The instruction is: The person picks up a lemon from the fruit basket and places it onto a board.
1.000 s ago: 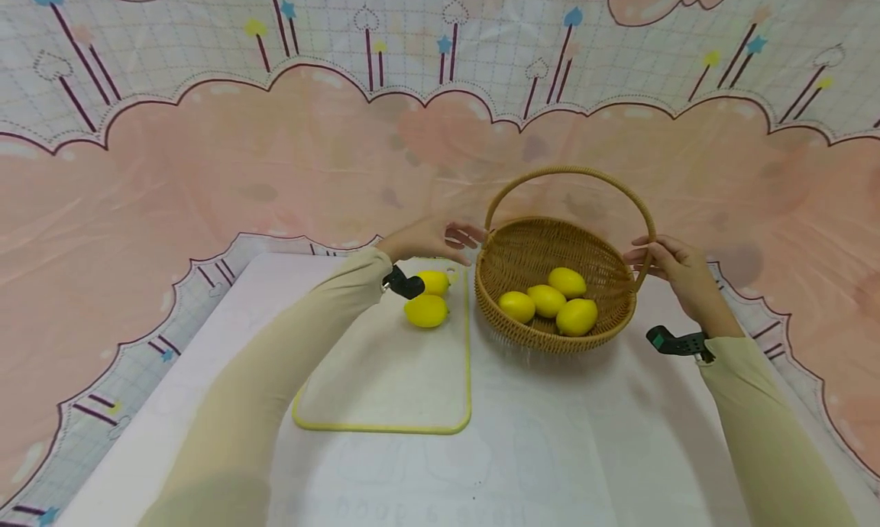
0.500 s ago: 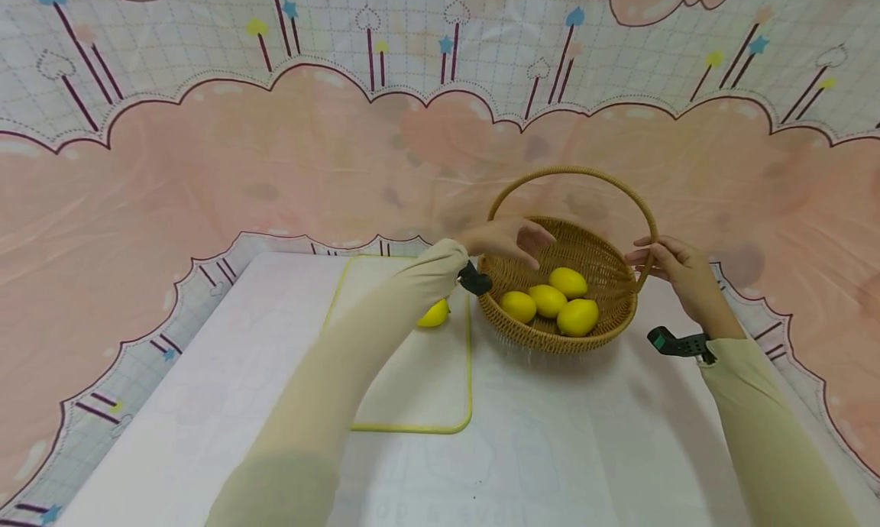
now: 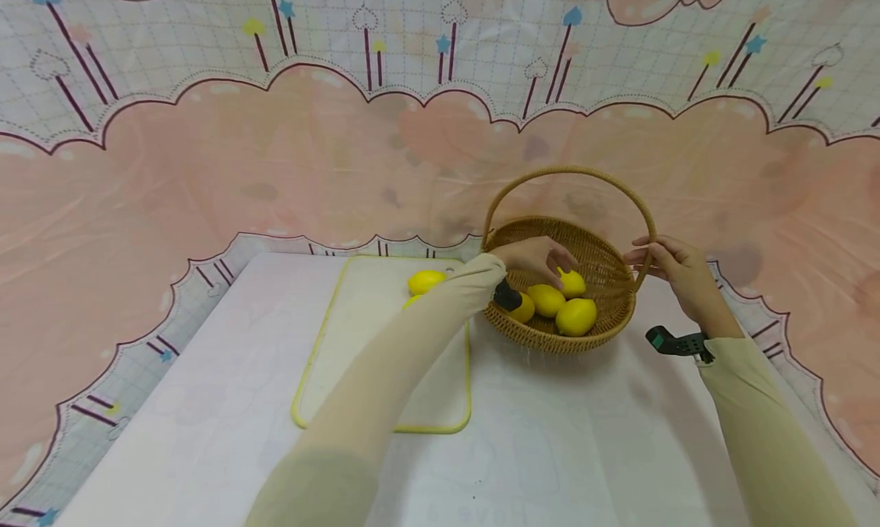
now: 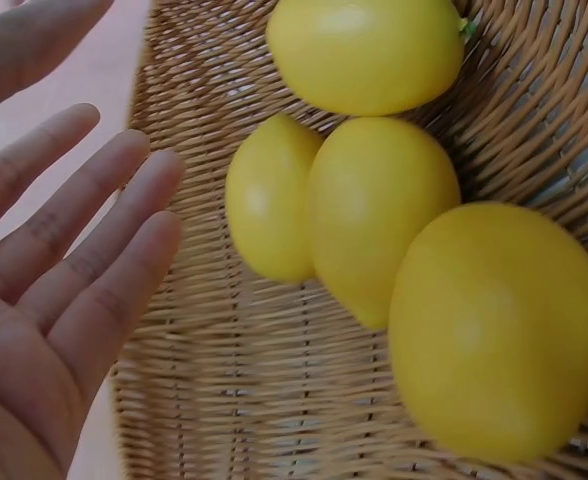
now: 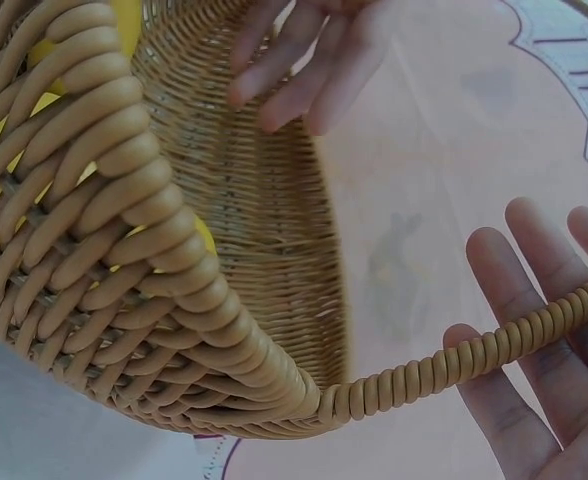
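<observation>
My left hand (image 3: 536, 256) is inside the wicker basket (image 3: 608, 256), over several yellow lemons (image 3: 576, 317). In the head view its fingertips overlap the rearmost lemon (image 3: 573, 283). The left wrist view shows the left fingers (image 4: 104, 260) extended and spread beside the lemons, with a visible gap and nothing held. My right hand (image 3: 681, 271) is at the right side of the basket's arched handle (image 3: 571, 169). Seen from the right wrist, its fingers (image 5: 509, 285) lie fairly straight behind the handle, touching it without closing around it. The right thumb is hard to make out.
Left of the basket lies a white cutting board (image 3: 357, 305) with a yellow rim. One lemon (image 3: 426, 281) on it shows fully, another mostly hidden by my left sleeve (image 3: 371, 374). A patterned cloth (image 3: 275, 168) hangs behind the white table (image 3: 550, 435).
My left hand has moved right from above the cutting board's far end into the basket and down to the rear lemon. The right hand and basket have stayed in place.
</observation>
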`<state>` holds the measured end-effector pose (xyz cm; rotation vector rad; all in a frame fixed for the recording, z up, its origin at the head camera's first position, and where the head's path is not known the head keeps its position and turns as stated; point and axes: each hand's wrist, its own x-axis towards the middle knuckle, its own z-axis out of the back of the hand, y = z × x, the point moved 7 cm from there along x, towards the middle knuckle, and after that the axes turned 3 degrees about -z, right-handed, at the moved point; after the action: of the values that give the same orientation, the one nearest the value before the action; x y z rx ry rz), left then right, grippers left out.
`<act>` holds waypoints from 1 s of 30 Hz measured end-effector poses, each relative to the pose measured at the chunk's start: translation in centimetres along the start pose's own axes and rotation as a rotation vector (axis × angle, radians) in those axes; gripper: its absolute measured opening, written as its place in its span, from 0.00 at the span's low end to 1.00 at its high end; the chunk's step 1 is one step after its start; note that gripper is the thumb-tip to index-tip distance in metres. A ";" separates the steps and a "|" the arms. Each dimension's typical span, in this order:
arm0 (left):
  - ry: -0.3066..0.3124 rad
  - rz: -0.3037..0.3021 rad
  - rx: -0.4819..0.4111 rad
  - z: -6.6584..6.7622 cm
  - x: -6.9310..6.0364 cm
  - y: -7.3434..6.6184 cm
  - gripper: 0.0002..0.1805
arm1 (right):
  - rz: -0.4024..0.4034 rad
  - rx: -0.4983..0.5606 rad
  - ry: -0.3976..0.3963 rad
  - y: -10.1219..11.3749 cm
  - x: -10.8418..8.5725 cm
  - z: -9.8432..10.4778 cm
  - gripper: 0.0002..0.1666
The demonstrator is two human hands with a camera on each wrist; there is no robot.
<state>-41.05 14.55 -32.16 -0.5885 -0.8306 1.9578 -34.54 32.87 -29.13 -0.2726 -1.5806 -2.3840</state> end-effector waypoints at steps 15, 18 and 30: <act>0.077 0.079 0.055 -2.8 2.0 1.1 0.30 | -0.011 0.005 -0.006 -0.3 0.1 0.1 0.19; 0.099 0.079 0.089 -3.4 2.4 1.3 0.31 | -0.009 0.005 -0.009 -0.3 0.1 0.1 0.19; 0.111 0.104 0.149 -4.6 3.0 2.0 0.30 | 0.009 0.038 -0.010 -0.1 0.0 0.0 0.17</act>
<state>-40.49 17.91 -36.97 -0.6557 -0.5903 2.0408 -34.57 32.93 -29.16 -0.2840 -1.6237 -2.3469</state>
